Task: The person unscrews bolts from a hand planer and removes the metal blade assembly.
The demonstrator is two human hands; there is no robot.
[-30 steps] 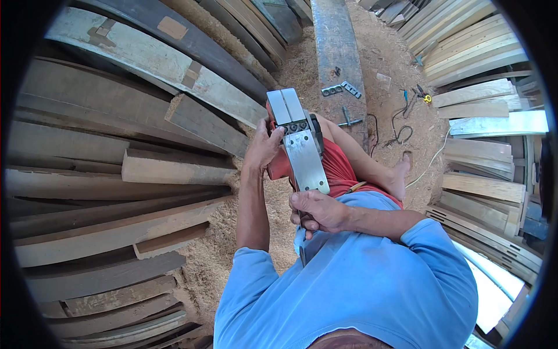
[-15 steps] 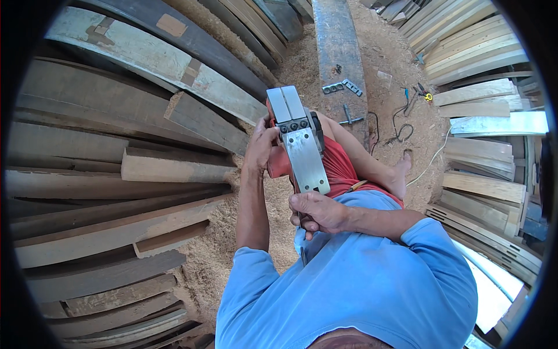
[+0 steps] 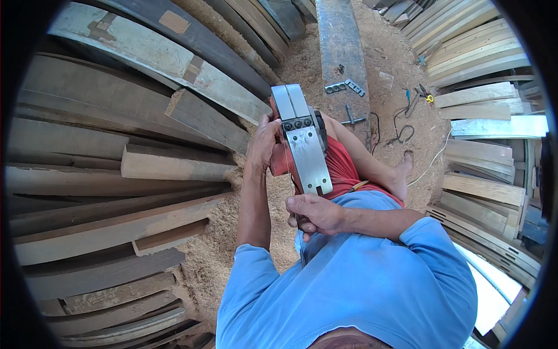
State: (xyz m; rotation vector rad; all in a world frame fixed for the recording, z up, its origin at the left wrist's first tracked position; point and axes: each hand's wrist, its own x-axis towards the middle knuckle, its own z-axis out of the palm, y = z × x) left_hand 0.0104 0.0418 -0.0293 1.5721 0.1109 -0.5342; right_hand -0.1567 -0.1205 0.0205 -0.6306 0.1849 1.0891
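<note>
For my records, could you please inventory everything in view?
planer: one, red, silver, centre
thin strip: one, grey, lower centre
plank: one, greyish, top
metal blocks: two, silver, on plank
T-shaped tool: one, grey, on plank
hand tool: one, yellow, right floor
cords: several, dark, pale, right
boards: many, brown, pale, both sides
shavings: uncountable, tan, floor
shirt: one, blue, bottom
shorts: one, red, centre
foot: one, bare, right
left hand: one, on planer
right hand: one, on strip

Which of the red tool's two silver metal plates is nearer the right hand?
The notched silver metal plate, its notch facing the right hand; the grooved silver metal plate sits beyond three dark round bolts.
</note>
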